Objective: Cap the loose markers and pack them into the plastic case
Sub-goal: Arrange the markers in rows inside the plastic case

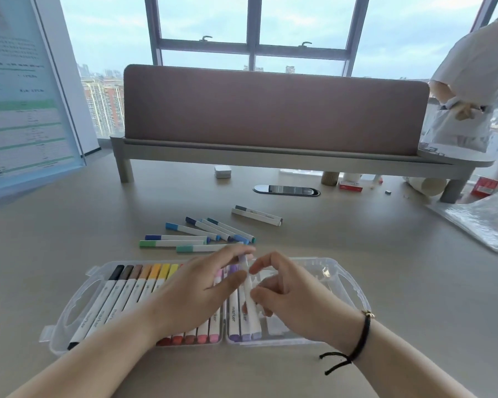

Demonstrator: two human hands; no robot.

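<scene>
Place: over the plastic case (pixel 354 285) on the table (pixel 385 354), where both hands meet above the purple end of the row.
Step in hand: by my reading, seating one pale purple marker (pixel 249 294) into the next free slot, right of the purples already lying there.
Left hand (pixel 193 294): laid flat across the packed markers, fingers (pixel 230 278) fairly straight and together, tips touching the marker near its upper end.
Right hand (pixel 288 294): fingers curled, thumb and forefinger pinching the marker's barrel from the right.
How to do it well: keep the marker parallel to its neighbours, lower the bottom cap in first, then press along the barrel until it sits level; let the left hand steady the row so nothing rolls out.
Case: open; left half filled from black through browns, yellows and reds to pink, right half holding only a few purples at its left edge.
Loose markers (pixel 202 235): blues and greens lie on the table just beyond the case; two grey ones (pixel 256 215) lie further back. All appear capped, though I cannot be sure.
Writing: "marker" runs along several white barrels; a small logo beside it is too small to read.
Board (pixel 20 90) at left: printed lines and green bands, blurred beyond reading.
</scene>
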